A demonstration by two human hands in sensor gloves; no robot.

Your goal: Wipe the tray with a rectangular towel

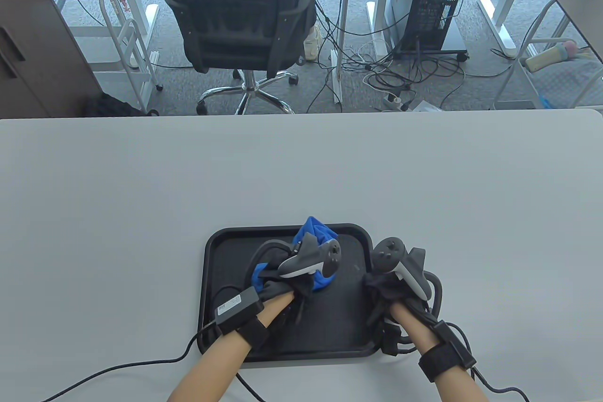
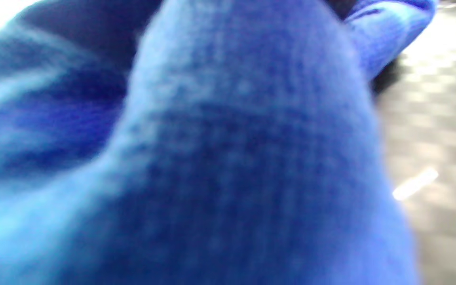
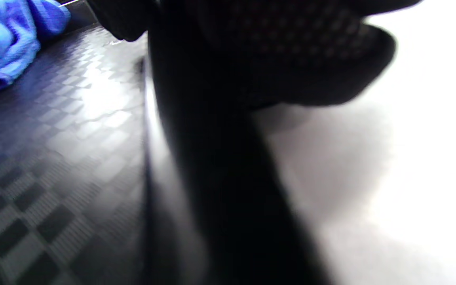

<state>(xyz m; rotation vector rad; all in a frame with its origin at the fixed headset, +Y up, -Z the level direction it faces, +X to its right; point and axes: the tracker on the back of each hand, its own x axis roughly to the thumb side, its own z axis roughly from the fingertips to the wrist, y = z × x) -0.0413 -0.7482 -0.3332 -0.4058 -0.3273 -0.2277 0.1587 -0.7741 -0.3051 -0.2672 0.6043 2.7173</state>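
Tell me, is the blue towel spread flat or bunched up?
Bunched up: the blue cloth towel sits crumpled under the left hand on the black plastic tray.

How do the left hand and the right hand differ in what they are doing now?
The left hand is over the tray's floor and holds the bunched blue towel; the right hand holds no towel. The right hand sits at the tray's right rim, the left nearer its middle. Both wear dark gloves and trackers.

The blue towel [image 2: 228, 166] filled the left wrist view in a blur, hiding the left hand's fingers, while the right hand [image 3: 275, 51] showed only as a dark smear.
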